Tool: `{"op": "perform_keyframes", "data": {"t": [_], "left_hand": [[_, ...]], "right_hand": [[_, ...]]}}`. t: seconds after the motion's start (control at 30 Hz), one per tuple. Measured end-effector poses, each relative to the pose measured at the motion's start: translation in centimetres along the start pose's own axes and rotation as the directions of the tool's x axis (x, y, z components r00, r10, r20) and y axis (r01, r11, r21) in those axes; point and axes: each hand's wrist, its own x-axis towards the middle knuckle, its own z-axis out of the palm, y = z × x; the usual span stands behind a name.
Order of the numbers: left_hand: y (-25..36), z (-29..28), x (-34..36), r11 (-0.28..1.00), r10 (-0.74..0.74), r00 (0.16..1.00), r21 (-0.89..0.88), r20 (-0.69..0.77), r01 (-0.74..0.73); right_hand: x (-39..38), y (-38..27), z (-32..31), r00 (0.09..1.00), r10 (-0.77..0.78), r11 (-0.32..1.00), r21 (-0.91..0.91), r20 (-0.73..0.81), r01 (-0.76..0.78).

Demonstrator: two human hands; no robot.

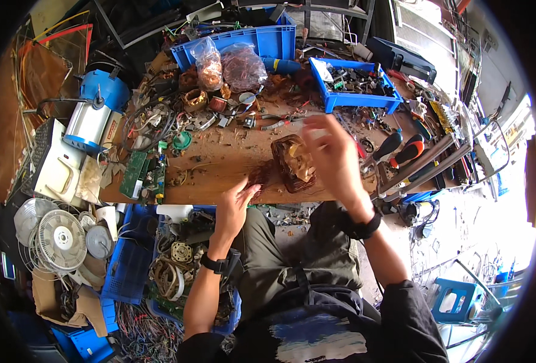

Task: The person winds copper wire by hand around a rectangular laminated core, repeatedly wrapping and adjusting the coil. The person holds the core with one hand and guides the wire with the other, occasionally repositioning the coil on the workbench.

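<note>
A wound copper coil (286,158), squarish with crumpled yellowish paper in its middle, lies on the wooden bench near the front edge. Right beside it my right hand (334,154) is raised, partly covering the coil's right side. Its bent fingers are smeared by motion, so a grip on anything does not show. Left of the coil, a loose bundle of thin dark-red copper wire (266,174) spreads over the wood. My left hand (234,202) is at the bench's front edge, fingers stretched out and slightly apart, fingertips by the wire's near end.
Pliers (280,123) lie behind the coil. A blue tray (358,100) of small parts and a bag of copper wire (243,68) stand farther back. Screwdrivers (408,150) are at right, green circuit boards (136,172) at left. Below the bench sits a blue crate (128,260).
</note>
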Motion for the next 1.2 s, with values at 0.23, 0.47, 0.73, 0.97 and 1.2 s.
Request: {"op": "perform_keyframes", "data": {"t": [0.23, 0.47, 0.73, 0.97, 1.2], "left_hand": [[1.1, 0.1, 4.8, 0.997, -0.066, 0.965, 0.057, 0.255, 0.053], [1.4, 2.0, 8.2, 0.976, 0.031, 0.965, 0.199, 0.261, -0.085], [1.0, 4.2, 7.2, 0.979, -0.122, 0.983, -0.145, 0.139, 0.142], [-2.6, 3.5, 5.1, 0.995, 0.1, 0.99, 0.007, -0.096, -0.1], [0.3, 5.7, 5.7, 1.0, 0.004, 0.99, -0.016, -0.143, -0.007]], "right_hand": [[-2.6, 13.5, -0.4, 0.782, 0.413, 0.827, 0.167, 0.466, -0.536], [-1.1, 15.3, -1.1, 0.747, 0.355, 0.831, 0.178, 0.562, -0.528], [-0.6, 14.6, -1.4, 0.741, 0.31, 0.775, 0.293, 0.596, -0.56], [-2.1, 15.3, -0.4, 0.729, 0.375, 0.557, 0.49, 0.572, -0.671], [-1.2, 13.6, -1.8, 0.711, 0.376, 0.363, 0.611, 0.595, -0.703]]}}
